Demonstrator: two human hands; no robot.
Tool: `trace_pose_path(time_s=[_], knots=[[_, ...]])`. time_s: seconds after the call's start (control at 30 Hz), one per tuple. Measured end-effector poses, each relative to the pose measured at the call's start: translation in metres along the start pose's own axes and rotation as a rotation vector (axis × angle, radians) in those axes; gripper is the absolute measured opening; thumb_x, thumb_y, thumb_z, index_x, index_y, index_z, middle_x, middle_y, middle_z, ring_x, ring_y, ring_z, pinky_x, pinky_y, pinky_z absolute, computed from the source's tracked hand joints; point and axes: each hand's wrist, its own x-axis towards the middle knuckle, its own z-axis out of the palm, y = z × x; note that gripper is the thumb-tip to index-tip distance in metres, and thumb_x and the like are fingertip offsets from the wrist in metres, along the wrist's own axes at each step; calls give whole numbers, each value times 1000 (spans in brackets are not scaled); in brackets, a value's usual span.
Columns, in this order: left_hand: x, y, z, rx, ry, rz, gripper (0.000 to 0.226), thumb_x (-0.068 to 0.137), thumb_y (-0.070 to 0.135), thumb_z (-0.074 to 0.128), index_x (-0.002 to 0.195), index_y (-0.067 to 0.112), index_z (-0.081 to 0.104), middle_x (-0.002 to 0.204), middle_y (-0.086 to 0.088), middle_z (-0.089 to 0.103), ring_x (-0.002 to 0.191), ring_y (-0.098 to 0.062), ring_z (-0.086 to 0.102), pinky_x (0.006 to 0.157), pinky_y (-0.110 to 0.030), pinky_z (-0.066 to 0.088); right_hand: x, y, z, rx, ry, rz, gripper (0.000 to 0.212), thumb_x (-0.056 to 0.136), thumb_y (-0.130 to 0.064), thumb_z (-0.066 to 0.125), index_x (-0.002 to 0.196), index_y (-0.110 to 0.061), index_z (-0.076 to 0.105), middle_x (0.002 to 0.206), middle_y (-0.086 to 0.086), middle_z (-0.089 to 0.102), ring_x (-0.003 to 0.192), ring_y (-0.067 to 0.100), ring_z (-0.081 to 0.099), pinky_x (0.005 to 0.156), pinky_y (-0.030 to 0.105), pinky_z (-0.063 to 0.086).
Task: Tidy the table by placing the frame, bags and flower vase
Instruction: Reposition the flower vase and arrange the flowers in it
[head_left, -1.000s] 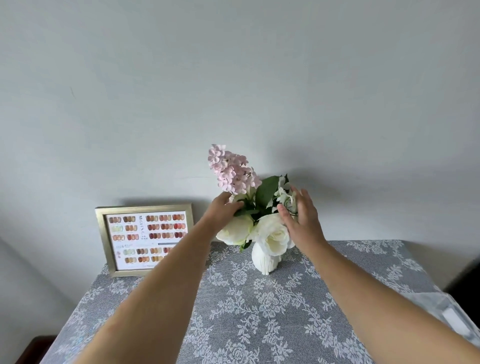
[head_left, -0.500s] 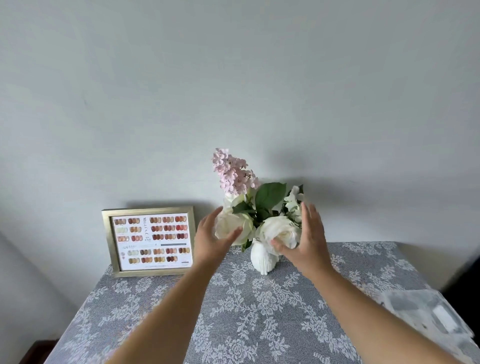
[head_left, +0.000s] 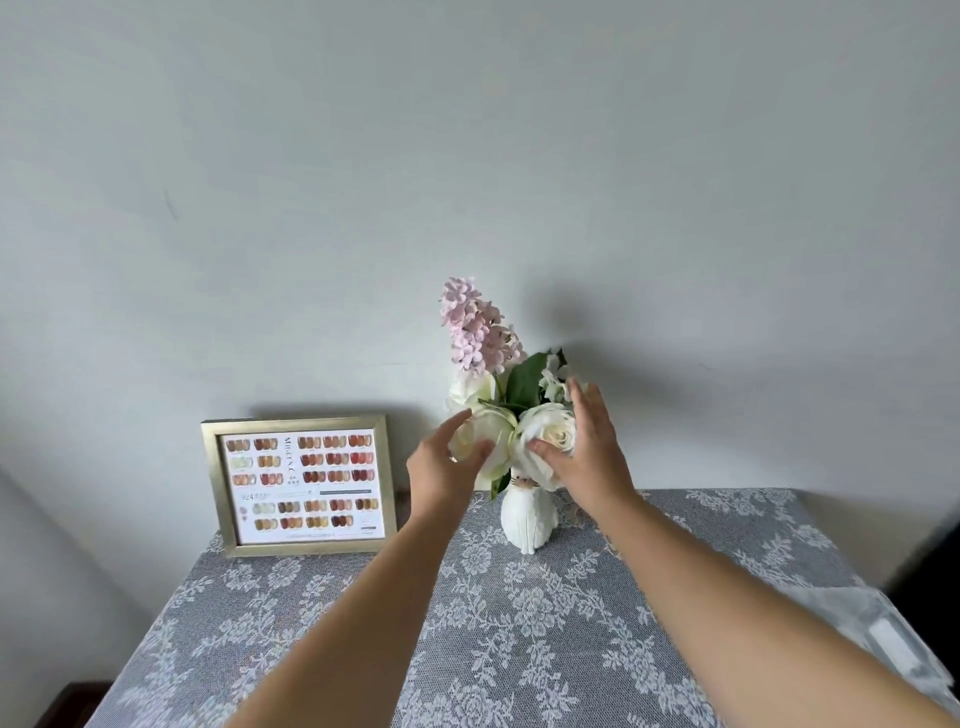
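Note:
A small white vase (head_left: 529, 522) stands upright near the back of the table, holding white roses, green leaves and a pink flower spike (head_left: 475, 327). My left hand (head_left: 441, 470) is spread open at the left rose, its fingertips touching the petals. My right hand (head_left: 587, 452) is open against the right rose, thumb resting on the bloom. Neither hand grips the vase. A gold frame (head_left: 298, 486) with a chart of nail colours leans against the wall at the back left. A clear plastic bag (head_left: 883, 631) lies at the table's right edge.
A grey lace tablecloth (head_left: 519, 649) covers the table. A plain pale wall (head_left: 467, 156) rises right behind the vase and frame. Dark floor shows past the table's left and right edges.
Both hands have dropped from the leaves and upper blooms to the two white roses and opened flatter. The vase stays in place. The view has shifted a little.

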Motion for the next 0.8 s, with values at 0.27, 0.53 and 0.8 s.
trace_pose_path(time_s=[0.27, 0.53, 0.8], knots=[[-1, -9, -14, 8, -59, 13, 62, 69, 39, 76, 125, 39, 50, 122, -2, 58, 101, -15, 56, 89, -34, 49, -11, 9, -13, -101, 9, -21, 97, 70, -53, 68, 145, -26, 12, 154, 8, 18, 140, 24, 17, 112, 46, 28], [22, 33, -59, -45, 66, 160, 69, 64, 54, 73, 125, 32, 47, 128, 5, 53, 105, -7, 52, 87, -28, 44, 17, -33, -26, -245, 179, -306, 32, 79, -38, 63, 106, -21, 66, 103, 0, 64, 99, 23, 54, 84, 33, 35], [55, 88, -67, -79, 27, 301, 33, 74, 27, 74, 105, 29, 64, 100, 11, 65, 82, -2, 62, 61, 1, 39, 47, -66, 4, -182, -60, 6, 23, 76, -39, 69, 90, -23, 73, 100, 2, 65, 103, 23, 52, 93, 38, 36]])
